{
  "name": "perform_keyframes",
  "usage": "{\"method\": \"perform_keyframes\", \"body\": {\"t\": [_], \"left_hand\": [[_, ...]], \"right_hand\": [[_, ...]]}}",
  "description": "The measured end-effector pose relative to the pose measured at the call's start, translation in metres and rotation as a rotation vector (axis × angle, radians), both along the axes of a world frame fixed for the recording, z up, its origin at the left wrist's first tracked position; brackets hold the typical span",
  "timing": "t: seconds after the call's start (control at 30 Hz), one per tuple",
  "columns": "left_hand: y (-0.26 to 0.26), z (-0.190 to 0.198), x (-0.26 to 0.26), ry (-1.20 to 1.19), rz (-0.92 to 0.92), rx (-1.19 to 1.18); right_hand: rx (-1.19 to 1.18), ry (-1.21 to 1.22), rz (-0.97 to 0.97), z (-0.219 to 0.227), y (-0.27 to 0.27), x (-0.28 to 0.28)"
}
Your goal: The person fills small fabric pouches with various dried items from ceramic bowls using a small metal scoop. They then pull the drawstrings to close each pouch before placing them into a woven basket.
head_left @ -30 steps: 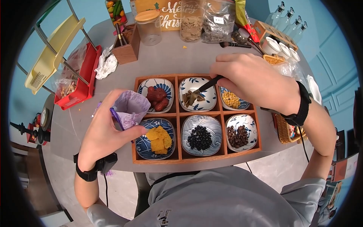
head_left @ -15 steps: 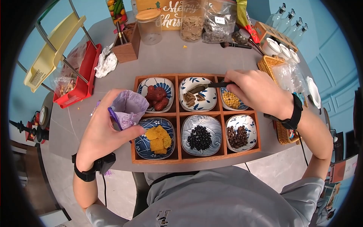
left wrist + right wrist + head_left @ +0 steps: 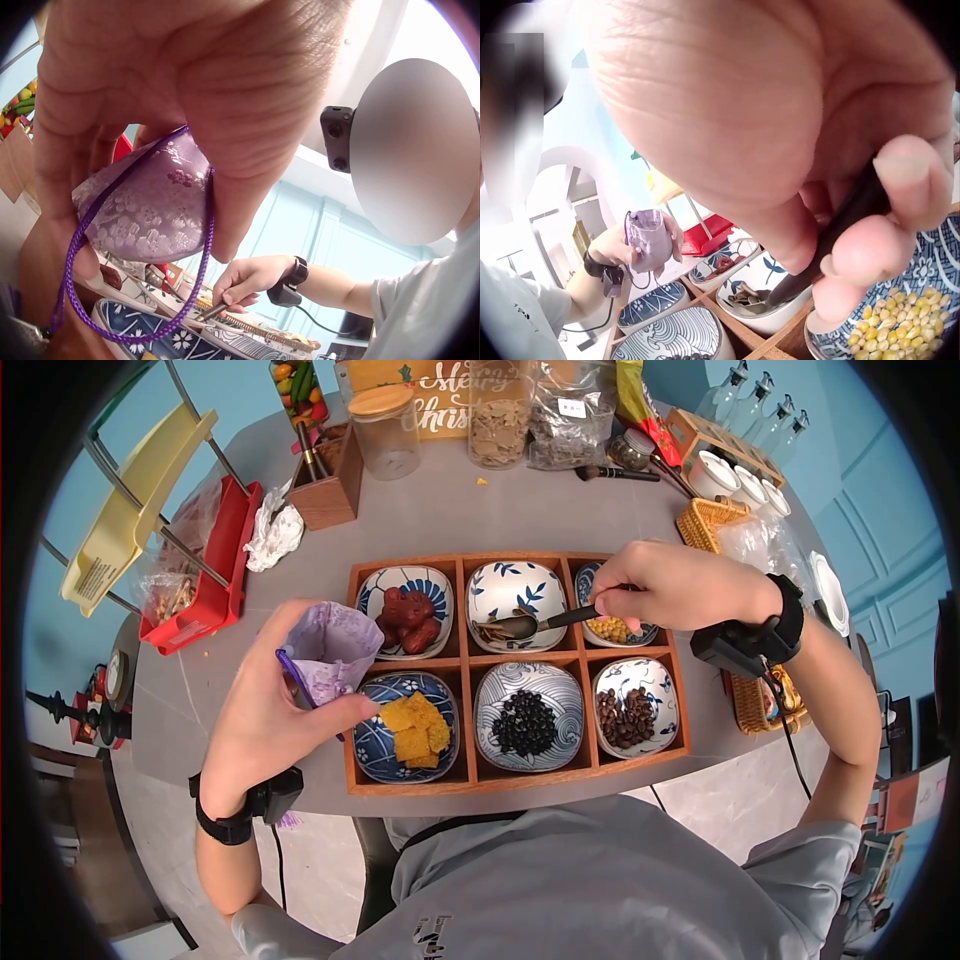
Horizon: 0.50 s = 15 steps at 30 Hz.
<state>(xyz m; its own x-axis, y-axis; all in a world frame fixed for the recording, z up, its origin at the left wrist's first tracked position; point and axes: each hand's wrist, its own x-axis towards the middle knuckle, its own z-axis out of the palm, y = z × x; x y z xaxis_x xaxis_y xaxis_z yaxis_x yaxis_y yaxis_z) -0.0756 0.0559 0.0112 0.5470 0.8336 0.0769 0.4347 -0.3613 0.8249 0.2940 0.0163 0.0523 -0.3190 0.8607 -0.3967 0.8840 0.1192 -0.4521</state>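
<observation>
My left hand point(image 3: 262, 705) holds a small purple drawstring pouch point(image 3: 335, 645) with its mouth spread wide. In the left wrist view its floral fabric and purple cord point(image 3: 71, 281) show. My right hand point(image 3: 690, 585) pinches the dark handle of a spoon point(image 3: 572, 617). The spoon's head lies low inside the leaf-patterned bowl point(image 3: 520, 578), at the back middle of a wooden tray point(image 3: 470, 787). Brown dried pieces point(image 3: 490, 632) lie by the spoon's tip, partly hidden by it. Beneath the right hand is a bowl of yellow corn kernels point(image 3: 900, 322).
Other tray bowls hold red dates point(image 3: 405, 620), yellow squares point(image 3: 415, 728), black beans point(image 3: 527, 722) and coffee-like beans point(image 3: 627, 717). A lidded glass jar point(image 3: 385, 440) and a wooden box point(image 3: 328, 490) stand behind. A red tray point(image 3: 200, 610) is left; a wicker basket point(image 3: 700, 525) right.
The spoon was among the pieces, then drew back toward the bowl's far right. Now it lies lower in the bowl, the pieces gathered near its tip. The left hand keeps the pouch in place.
</observation>
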Motion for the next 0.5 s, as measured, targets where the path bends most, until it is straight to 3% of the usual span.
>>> {"method": "perform_keyframes", "body": {"t": [0.17,0.5], "left_hand": [[-0.001,0.005,0.001,-0.011,0.013,-0.079],[0.001,0.001,-0.003,0.022,-0.006,0.03]], "right_hand": [[-0.032,-0.028,-0.05,-0.001,0.002,-0.001],[0.046,0.06,-0.113,-0.016,0.001,0.003]]}}
